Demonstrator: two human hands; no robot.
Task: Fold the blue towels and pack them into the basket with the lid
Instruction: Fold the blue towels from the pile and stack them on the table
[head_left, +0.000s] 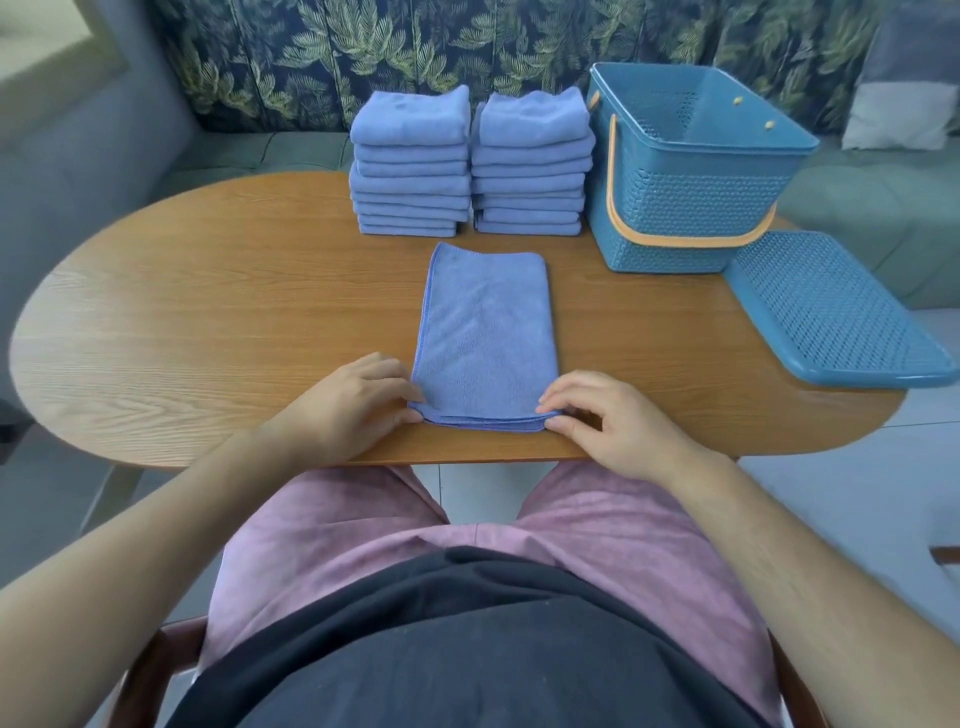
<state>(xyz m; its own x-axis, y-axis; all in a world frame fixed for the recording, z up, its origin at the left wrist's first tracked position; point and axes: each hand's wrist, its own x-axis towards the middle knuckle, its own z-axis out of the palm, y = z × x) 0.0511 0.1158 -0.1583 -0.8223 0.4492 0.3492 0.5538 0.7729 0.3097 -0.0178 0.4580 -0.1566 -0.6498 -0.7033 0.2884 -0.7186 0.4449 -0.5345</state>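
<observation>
While both hands pinch its near corners, left hand (358, 400) and right hand (597, 421), the towel (485, 327) runs lengthwise away from them.

No legible text, seemingly, anywhere

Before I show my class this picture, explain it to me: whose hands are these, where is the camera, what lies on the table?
There is no machine: a person works with bare hands. The single picture comes from a camera worn on the head, looking down. The left hand and right hand each pinch a near corner of a folded blue towel on the wooden table. Behind it stand a left stack and a right stack of folded towels; right of them the open basket, its lid lying beside it.
</observation>
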